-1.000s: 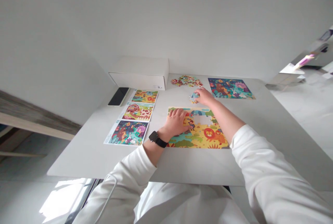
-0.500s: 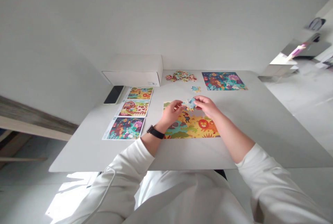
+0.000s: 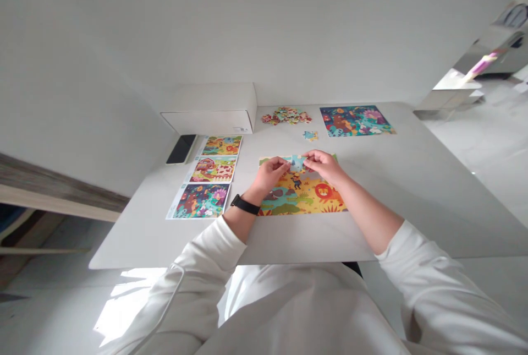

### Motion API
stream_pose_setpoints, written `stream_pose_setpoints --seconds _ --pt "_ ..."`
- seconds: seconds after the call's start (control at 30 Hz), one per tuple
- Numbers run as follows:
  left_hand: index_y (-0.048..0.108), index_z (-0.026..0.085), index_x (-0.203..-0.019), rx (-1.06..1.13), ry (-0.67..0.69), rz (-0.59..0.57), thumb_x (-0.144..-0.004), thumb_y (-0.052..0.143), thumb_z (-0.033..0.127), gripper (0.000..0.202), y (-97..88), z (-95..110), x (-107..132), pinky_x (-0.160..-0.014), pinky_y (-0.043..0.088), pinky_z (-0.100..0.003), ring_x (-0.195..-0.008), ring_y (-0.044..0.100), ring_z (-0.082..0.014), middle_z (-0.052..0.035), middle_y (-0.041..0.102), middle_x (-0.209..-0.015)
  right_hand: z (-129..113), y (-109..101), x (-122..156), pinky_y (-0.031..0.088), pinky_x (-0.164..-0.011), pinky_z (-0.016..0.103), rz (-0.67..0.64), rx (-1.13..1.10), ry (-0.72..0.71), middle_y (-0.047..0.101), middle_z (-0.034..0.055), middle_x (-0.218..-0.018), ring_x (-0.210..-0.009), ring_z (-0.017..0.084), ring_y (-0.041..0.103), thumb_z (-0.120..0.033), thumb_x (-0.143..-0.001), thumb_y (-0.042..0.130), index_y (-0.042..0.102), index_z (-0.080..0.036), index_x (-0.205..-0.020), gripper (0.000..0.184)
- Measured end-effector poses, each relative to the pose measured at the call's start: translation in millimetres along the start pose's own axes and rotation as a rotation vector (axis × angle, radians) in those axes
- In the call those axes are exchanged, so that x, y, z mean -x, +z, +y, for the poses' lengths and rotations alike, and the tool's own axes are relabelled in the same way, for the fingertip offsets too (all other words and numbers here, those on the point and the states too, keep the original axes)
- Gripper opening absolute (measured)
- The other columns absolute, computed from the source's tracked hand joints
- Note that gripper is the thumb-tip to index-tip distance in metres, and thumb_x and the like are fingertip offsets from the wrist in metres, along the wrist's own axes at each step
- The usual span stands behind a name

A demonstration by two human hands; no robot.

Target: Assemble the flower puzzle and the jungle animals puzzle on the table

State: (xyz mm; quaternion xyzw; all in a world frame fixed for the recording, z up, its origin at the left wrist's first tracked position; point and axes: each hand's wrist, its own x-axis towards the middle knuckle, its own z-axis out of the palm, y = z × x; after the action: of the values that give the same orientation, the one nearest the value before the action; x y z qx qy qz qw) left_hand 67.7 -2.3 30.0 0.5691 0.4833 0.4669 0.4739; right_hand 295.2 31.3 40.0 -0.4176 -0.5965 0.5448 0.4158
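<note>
Fingers of right hand and left hand pinching blue jigsaw piece, holding it over top edge of lion puzzle. Small joined pieces lying just beyond, loose piece pile farther back. Second puzzle lying to right; picture sheets lying to left on tabletop.

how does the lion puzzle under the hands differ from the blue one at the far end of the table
The lion puzzle is mostly yellow and orange, while the blue puzzle is dark blue with pink and green. The lion puzzle is nearer the person, under the left hand and right hand; no hand touches the blue puzzle. The blue puzzle shows whole; the hands hide part of the lion puzzle. Both lie flat on the white table.
</note>
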Motion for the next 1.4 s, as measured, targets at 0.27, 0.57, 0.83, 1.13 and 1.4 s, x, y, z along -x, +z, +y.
stream_pose_setpoints --seconds 0.27,0.57,0.83,1.13,1.4 --pt "0.073 0.019 -0.084 -0.036 0.009 -0.023 -0.088 0.077 0.061 0.042 -0.1 6.6 4.5 -0.062 0.047 -0.027 -0.066 0.061 -0.0137 -0.0038 0.076 -0.081 5.7 -2.7 -2.7 0.06 -0.069 0.032 0.032 -0.044 0.005 0.075 0.0016 -0.083 -0.075 0.018 0.069 -0.059 -0.067 0.095 0.074 -0.022 -0.1 0.054" --pt "0.069 0.02 -0.118 0.02 0.066 -0.023 -0.091 0.076 0.052 0.042 -0.8 -6.4 -0.8 -0.073 0.055 -0.028 -0.084 0.074 -0.0175 -0.0067 0.08 -0.098 -1.6 -11.7 -4.7 0.057 -0.062 0.03 0.02 -0.009 0.025 0.075 0.0021 -0.083 -0.069 0.017 0.069 -0.055 -0.068 0.095 0.075 -0.022 -0.1 0.05" --pt "0.065 0.022 -0.137 -0.515 0.29 -0.118 -0.091 0.079 0.038 0.051 -1.9 -6.5 8.0 -0.116 0.053 -0.047 -0.129 0.069 -0.0291 -0.0125 0.074 -0.135 -13.5 -48.9 -7.3 0.053 -0.061 0.029 0.104 -0.013 0.036 0.074 0.0022 -0.083 -0.069 0.017 0.067 -0.052 -0.067 0.096 0.074 -0.022 -0.099 0.05" --pt "0.063 0.025 -0.15 -0.893 0.392 -0.353 -0.082 0.09 0.057 0.08 0.4 -6.4 18.6 -0.133 0.028 -0.065 -0.156 0.044 -0.0416 -0.018 0.053 -0.164 -6.4 -59.4 -10.1 0.051 -0.059 0.026 0.171 -0.01 0.05 0.072 0.0002 -0.08 -0.068 0.015 0.064 -0.051 -0.068 0.097 0.074 -0.023 -0.096 0.046" --pt "0.063 0.03 -0.152 -1.007 0.33 -0.459 -0.082 0.083 0.072 0.083 4.5 0.5 24.9 -0.135 0.015 -0.072 -0.165 0.03 -0.0427 -0.0153 0.04 -0.176 2.8 -58.3 -12.8 0.045 -0.051 0.021 0.247 0.043 0.211 0.071 -0.0002 -0.073 -0.06 0.012 0.061 -0.043 -0.067 0.099 0.072 -0.02 -0.086 0.04"
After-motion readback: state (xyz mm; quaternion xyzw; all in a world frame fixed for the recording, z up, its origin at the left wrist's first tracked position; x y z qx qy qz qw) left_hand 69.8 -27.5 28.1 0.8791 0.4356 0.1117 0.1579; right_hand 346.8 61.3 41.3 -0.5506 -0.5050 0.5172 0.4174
